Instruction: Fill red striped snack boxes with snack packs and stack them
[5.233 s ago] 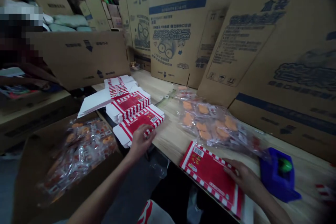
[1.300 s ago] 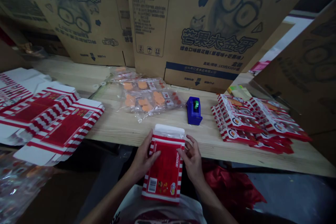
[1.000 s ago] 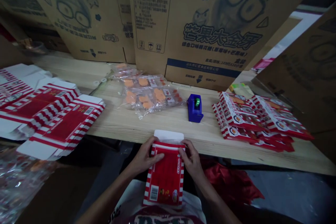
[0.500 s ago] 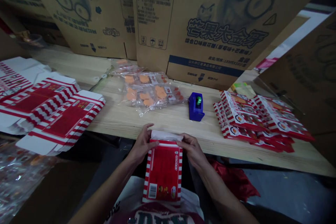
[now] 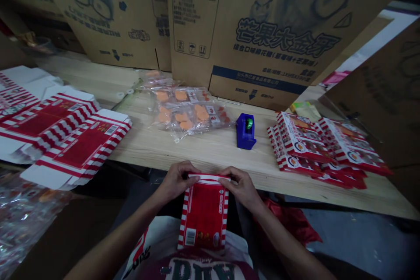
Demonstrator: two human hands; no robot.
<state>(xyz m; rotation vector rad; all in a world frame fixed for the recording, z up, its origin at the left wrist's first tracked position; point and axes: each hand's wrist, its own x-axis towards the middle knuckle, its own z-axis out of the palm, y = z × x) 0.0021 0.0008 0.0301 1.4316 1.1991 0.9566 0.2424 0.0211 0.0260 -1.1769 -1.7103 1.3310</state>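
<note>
Left hand (image 5: 180,182) and right hand (image 5: 241,187), bare: each pinching one top corner of a slim red cardboard box with white-striped edges (image 5: 206,215), held in front and slightly left of the blue plastic tape dispenser (image 5: 244,134). To the dispenser's left on the pale wooden bench (image 5: 144,151): clear plastic packets of orange pieces (image 5: 183,118); farther left, stacked red-and-white cartons (image 5: 87,144). To its right: piled red-and-white boxes (image 5: 305,142). Behind it: a brown printed cardboard carton (image 5: 278,65).

The head view looks forward and down from close above the hands (image 5: 242,187) and table (image 5: 147,148).
</note>
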